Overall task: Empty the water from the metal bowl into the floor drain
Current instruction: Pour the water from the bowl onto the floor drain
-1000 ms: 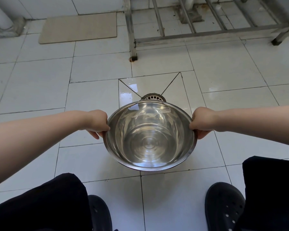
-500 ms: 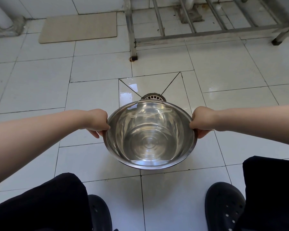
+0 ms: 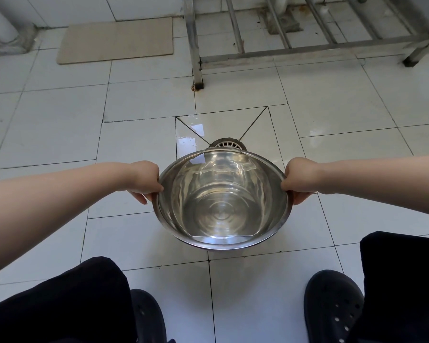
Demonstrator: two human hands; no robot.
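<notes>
I hold a shiny metal bowl (image 3: 222, 206) above the white tiled floor, with clear water in it. My left hand (image 3: 144, 180) grips its left rim and my right hand (image 3: 299, 179) grips its right rim. The bowl tips slightly away from me, and the water reaches close to the far rim. Just beyond that far rim sits the round floor drain (image 3: 227, 143) with a white grate, half hidden by the bowl. The tiles around the drain look wet.
A metal rack frame (image 3: 270, 54) stands on the floor behind the drain, its rusty leg (image 3: 198, 78) nearest. A beige mat (image 3: 117, 39) lies at the back left. My knees and black clogs (image 3: 332, 308) frame the bottom of the view.
The bowl has tipped slightly further forward and the water has shifted toward the far rim. Both hands keep their grip in nearly the same place.
</notes>
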